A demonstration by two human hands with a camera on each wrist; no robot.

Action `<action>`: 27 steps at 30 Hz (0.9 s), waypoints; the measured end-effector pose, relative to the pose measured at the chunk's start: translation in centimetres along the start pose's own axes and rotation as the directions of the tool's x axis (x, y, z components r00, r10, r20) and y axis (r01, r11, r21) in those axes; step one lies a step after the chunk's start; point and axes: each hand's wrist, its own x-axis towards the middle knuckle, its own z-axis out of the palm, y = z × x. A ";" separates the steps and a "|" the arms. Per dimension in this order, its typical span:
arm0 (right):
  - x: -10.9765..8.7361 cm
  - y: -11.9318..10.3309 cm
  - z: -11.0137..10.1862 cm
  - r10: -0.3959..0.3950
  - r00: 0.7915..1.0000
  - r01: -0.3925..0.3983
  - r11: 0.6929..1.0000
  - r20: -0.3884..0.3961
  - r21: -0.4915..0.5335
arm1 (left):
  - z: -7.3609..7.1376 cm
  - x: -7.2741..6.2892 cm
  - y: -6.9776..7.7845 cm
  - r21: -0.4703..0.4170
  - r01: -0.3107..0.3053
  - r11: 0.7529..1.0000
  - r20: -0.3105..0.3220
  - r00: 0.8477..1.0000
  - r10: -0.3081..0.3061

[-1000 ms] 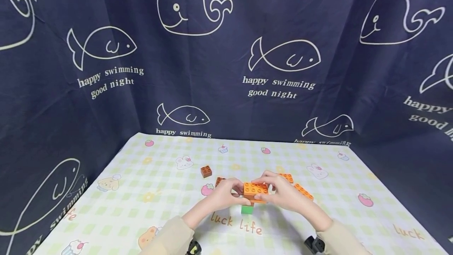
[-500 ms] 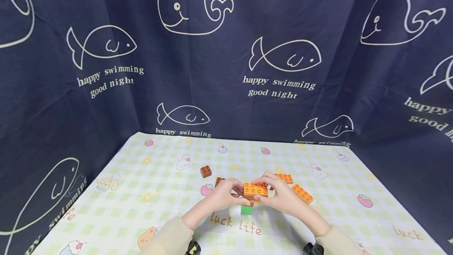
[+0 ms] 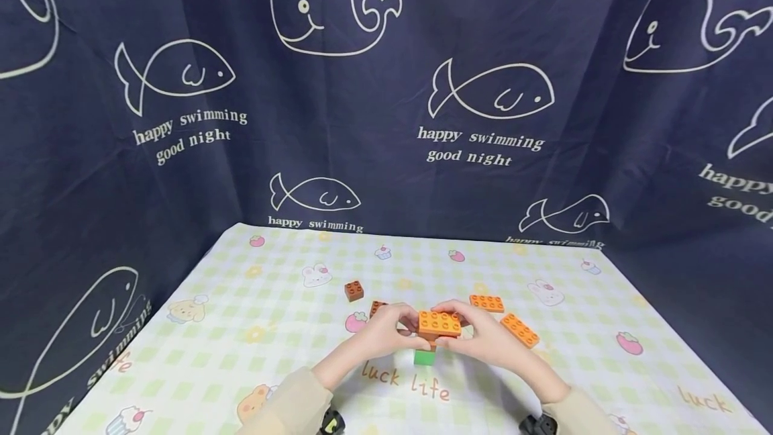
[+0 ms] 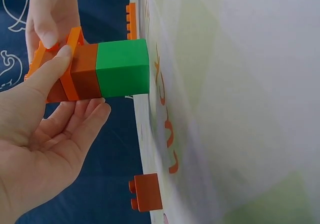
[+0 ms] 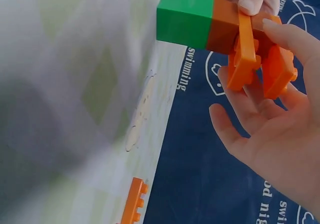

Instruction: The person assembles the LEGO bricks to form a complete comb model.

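A stack of toy building bricks stands between my two hands: a green brick (image 4: 123,67) at the bottom, then a brown brick (image 4: 85,71), an orange plate (image 5: 245,53), another brown brick and an orange studded plate (image 3: 439,323) on top. My left hand (image 3: 389,331) grips the stack from the left, its thumb against the lower orange plate and brown brick. From the right, my right hand (image 3: 474,331) pinches the upper part, thumb by the top orange plate. Both orange plates overhang to the right. Whether the green brick touches the tablecloth, I cannot tell.
On the checked tablecloth (image 3: 272,361) lie a small brown brick (image 3: 353,291) and another brown brick (image 3: 377,309), partly behind my left hand. Two orange plates, one farther back (image 3: 486,303) and one nearer (image 3: 519,330), lie beyond the right hand. Dark curtains (image 3: 386,153) enclose the table.
The right hand has shifted slightly, uncovering more of the orange plate behind it. Both hands keep hold of the brick stack. The head view has drifted a little.
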 end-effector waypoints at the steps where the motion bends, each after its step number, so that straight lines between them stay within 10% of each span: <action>1: 0.0 0.1 0.0 0.010 1.000 -0.010 1.000 0.007 0.002 | 0.0 0.0 0.0 -0.002 0.004 1.000 -0.001 1.000 -0.004; 27: 0.2 1.8 1.5 0.103 0.993 -0.111 0.968 0.051 0.226 | 0.0 -0.1 0.2 -0.008 0.029 1.000 -0.007 1.000 -0.030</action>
